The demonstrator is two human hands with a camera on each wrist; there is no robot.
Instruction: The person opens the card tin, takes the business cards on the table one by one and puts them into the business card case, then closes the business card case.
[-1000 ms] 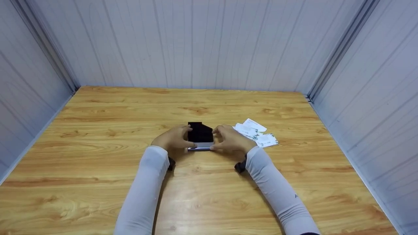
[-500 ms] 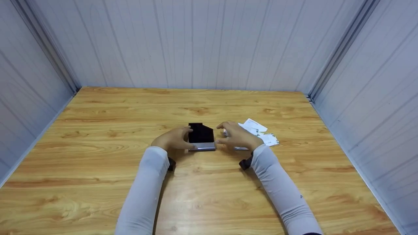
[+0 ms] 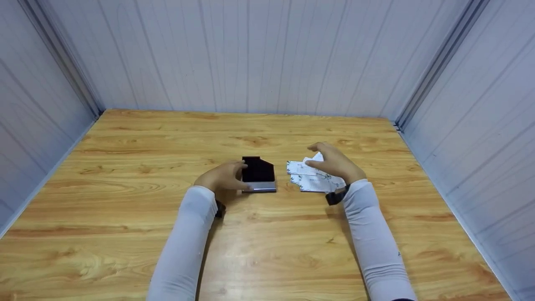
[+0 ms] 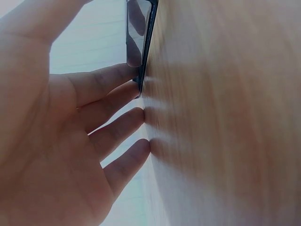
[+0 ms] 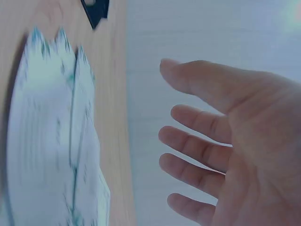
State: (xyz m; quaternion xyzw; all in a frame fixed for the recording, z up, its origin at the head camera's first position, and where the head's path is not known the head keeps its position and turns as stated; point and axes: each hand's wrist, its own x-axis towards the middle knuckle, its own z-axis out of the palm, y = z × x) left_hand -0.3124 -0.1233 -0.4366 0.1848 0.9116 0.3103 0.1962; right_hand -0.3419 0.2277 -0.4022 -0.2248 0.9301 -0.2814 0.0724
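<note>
A black business card holder (image 3: 258, 171) with a shiny silver front strip lies on the table, its back right corner cut at a slant. At its left side, my left hand (image 3: 221, 176) rests with the thumb by the strip and the index finger farther back. The left wrist view shows loosely extended fingers (image 4: 117, 101) meeting the holder's dark edge (image 4: 149, 42) and the tabletop; most of the thumb is out of frame there. My right hand (image 3: 336, 163) hovers over white cards (image 3: 315, 182) with green leaf prints, its spread fingers (image 5: 193, 146) holding nothing. The hand hides part of the cards.
The cards overlap in a loose fan to the right of the holder on the wood-grain table (image 3: 250, 251). A pale panelled wall (image 3: 267, 58) stands behind the table, with side walls at left and right. Both wrists wear small black cameras.
My right hand has left the holder's right side and moved right, over the cards. More of the cards' near left part shows now. My left hand stays at the holder.
</note>
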